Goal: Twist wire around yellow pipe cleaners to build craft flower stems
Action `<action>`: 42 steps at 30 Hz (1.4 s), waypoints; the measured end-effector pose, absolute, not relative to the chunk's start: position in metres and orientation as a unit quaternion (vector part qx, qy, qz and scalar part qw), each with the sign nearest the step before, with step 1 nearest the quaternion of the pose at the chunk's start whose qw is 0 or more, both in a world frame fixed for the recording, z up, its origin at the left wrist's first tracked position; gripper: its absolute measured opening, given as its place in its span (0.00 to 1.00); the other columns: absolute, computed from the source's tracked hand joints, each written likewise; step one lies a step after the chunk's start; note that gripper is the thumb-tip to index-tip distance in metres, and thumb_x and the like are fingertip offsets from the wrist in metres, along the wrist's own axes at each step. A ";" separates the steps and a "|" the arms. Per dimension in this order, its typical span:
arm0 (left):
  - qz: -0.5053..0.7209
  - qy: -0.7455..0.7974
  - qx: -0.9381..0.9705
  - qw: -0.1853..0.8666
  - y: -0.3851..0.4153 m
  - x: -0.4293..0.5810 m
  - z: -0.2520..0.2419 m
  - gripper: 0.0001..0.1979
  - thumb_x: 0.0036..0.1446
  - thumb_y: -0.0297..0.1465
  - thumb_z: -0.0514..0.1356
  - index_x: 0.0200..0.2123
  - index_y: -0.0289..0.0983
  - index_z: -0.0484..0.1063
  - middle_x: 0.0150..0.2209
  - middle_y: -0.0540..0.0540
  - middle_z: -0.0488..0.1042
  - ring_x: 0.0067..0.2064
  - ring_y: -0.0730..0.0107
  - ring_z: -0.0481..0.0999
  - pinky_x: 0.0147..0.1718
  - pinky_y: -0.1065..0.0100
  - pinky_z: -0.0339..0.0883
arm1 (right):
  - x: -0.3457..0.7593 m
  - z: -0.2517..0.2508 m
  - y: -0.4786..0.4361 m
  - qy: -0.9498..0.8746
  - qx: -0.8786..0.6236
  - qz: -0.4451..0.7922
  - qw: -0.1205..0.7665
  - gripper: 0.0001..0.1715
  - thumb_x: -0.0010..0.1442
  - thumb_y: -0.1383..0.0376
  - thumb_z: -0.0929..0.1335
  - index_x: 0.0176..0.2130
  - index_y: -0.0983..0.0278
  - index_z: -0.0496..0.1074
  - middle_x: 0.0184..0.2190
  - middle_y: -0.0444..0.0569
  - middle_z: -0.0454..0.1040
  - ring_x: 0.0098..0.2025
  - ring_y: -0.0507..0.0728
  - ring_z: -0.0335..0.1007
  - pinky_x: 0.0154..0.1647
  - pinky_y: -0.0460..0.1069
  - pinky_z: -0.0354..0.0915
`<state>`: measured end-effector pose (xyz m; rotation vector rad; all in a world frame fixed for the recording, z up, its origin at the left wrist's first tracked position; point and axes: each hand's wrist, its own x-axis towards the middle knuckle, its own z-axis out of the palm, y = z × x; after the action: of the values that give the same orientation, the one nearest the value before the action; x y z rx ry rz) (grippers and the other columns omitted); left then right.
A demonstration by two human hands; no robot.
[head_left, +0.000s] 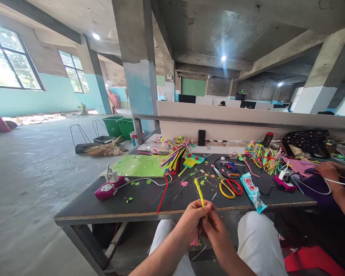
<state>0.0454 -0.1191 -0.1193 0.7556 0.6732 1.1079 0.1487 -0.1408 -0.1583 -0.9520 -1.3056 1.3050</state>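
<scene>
A fuzzy yellow stem [199,191] points up and slightly left from between my hands, just past the table's front edge. My left hand [193,216] pinches it near its lower part. Close beside it, my right hand [216,226] has its fingers pressed together at the stem's lower end, which the fingers hide. Beyond my hands lie a pink star [184,184] and yellow-and-red-handled scissors [228,186]. A red stem [162,197] lies to the left, and a yellow and teal fuzzy piece [193,160] rests farther back.
A blue wrapper [251,191] lies right of the scissors. Pink power strips [110,188] stand at both sides, with white cables. A green sheet [138,165] is at the left, bundles of coloured stems [266,157] behind. Another person's arm [340,191] is at the right.
</scene>
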 end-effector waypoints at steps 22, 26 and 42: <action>0.464 0.264 0.472 0.701 -0.129 0.003 -0.099 0.29 0.43 0.36 0.69 0.50 0.39 0.70 0.47 0.39 0.72 0.48 0.58 0.71 0.50 0.60 0.59 | 0.179 -0.072 -0.102 -0.618 -0.359 0.432 0.550 0.17 0.61 0.54 0.63 0.39 0.63 0.73 0.22 0.42 0.67 0.17 0.46 0.54 0.17 0.44 0.50; 0.473 0.140 0.462 0.737 -0.132 -0.018 -0.098 0.47 0.41 0.49 0.66 0.63 0.48 0.51 0.60 0.38 0.60 0.61 0.53 0.58 0.57 0.54 0.50 | 0.183 -0.072 -0.108 -0.610 -0.356 0.449 0.547 0.17 0.61 0.54 0.63 0.40 0.63 0.72 0.21 0.41 0.66 0.16 0.46 0.53 0.16 0.44 0.49; 0.417 0.255 0.791 0.367 -0.109 -0.036 -0.019 0.15 0.53 0.34 0.61 0.45 0.40 0.76 0.51 0.40 0.71 0.62 0.52 0.56 0.61 0.58 0.45 | 0.178 -0.068 -0.111 -0.652 -0.337 0.474 0.486 0.19 0.58 0.51 0.64 0.39 0.62 0.73 0.17 0.39 0.63 0.14 0.47 0.50 0.15 0.44 0.48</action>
<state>-0.0358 -0.1092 -0.0187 2.0335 0.6554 1.0715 0.1783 -0.1105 -0.0682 -0.8192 -1.5867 1.1538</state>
